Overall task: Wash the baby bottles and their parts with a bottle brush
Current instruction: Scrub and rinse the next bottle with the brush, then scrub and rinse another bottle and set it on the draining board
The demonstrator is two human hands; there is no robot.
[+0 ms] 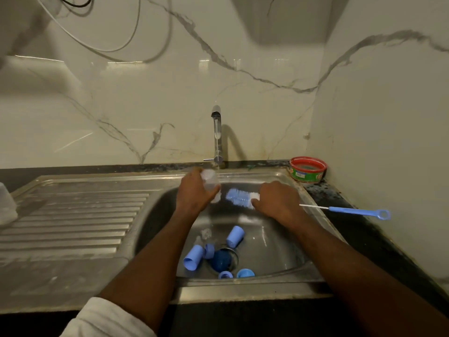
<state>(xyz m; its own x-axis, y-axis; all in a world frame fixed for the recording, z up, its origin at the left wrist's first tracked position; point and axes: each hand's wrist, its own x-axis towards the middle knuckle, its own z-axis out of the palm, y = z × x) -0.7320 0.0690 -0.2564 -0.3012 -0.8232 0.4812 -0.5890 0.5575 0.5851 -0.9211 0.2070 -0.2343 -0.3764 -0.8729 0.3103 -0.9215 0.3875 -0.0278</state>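
Observation:
Over the steel sink [272,239] my left hand [194,190] grips a clear baby bottle [211,182], its open mouth turned to the right. My right hand [277,200] holds the bottle brush just behind its head; the blue and white bristles [239,197] lie level, right beside the bottle's mouth. The brush's wire and blue handle [359,212] stick out to the right over the counter. On the sink floor lie several blue parts: two caps [235,236] [193,257], rings [245,273], and a clear teat [206,233].
A tap [217,135] runs a thin stream behind the bottle. A red and green tub [307,169] stands at the back right corner. The ribbed drainboard [73,220] spreads left, with a clear object [7,205] at its far left edge. A dark blue strainer [222,260] covers the drain.

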